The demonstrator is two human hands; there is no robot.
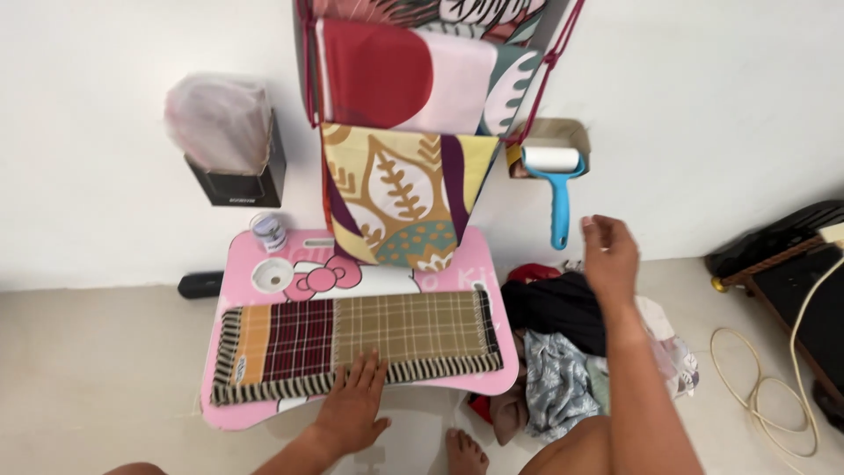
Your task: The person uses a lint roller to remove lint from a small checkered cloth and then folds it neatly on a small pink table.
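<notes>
A folded plaid cloth (pixel 352 339) in brown, maroon and orange with striped edges lies across a small pink lap table (pixel 440 281). My left hand (pixel 356 405) rests flat on the cloth's near edge, fingers spread. My right hand (pixel 608 255) is raised in the air to the right of the table, fingers loosely curled and holding nothing. It hovers above a pile of dark and patterned clothes (pixel 558 339), not far below a blue-handled lint roller (pixel 556 189) that hangs on the wall.
Colourful leaf-print fabric (pixel 400 202) hangs from the wall down onto the table's back edge. A black wall box holding a plastic bag (pixel 224 145) is at upper left. A small jar (pixel 268 230) stands at the table's back. A cream cord (pixel 774 387) coils on the floor at right.
</notes>
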